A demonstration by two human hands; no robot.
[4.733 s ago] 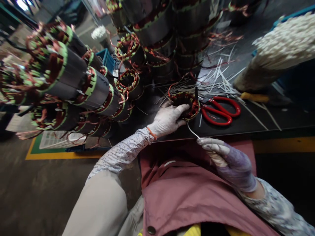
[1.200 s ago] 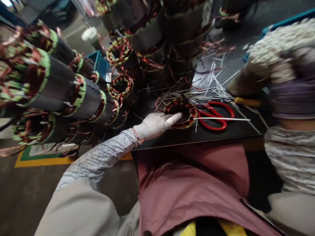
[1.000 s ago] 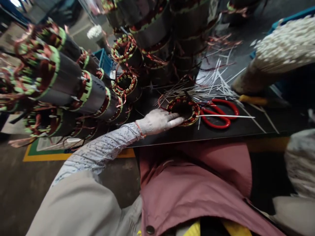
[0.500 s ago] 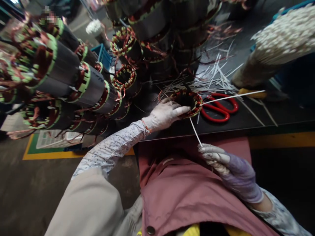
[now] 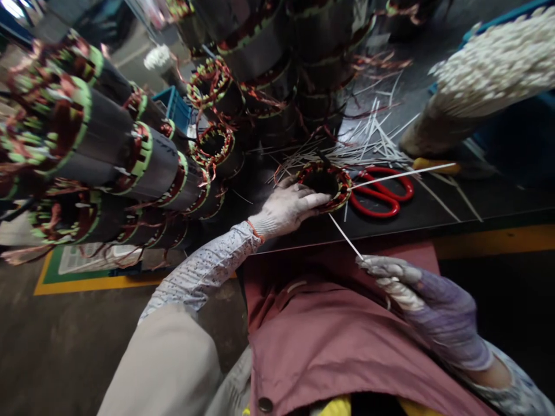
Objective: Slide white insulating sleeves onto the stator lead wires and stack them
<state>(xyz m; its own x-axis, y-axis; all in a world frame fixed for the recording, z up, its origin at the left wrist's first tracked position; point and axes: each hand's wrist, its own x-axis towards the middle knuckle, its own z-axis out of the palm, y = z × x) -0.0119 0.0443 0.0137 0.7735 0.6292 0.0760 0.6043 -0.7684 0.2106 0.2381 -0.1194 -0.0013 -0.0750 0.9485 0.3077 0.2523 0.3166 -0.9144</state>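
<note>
My left hand [image 5: 290, 207], in a white glove, grips the rim of a small motor stator [image 5: 344, 193] with red-brown windings at the table's front edge. Its thumb side lies over the opening; some fingertips are hidden. My right hand [image 5: 407, 289], in a purple and white glove, is closed in a pinch on the free end of a white cable tie [image 5: 346, 236]. That tie runs taut from the stator's near side down to the fingers, below the table edge. Another white cable tie [image 5: 403, 175] sticks out rightward from the stator, across the red-handled scissors [image 5: 384, 199].
Stacked stators [image 5: 151, 162] stand at the left, with more at the back. Loose white strips [image 5: 373, 141] lie scattered behind the held stator. A thick bundle of white cable ties [image 5: 489, 75] leans at the right by a blue bin. A yellow handle [image 5: 433, 166] lies near it.
My right hand has moved a little right and down, and more of the tie shows between it and the stator. My left hand stays on the stator; the view has shifted slightly.
</note>
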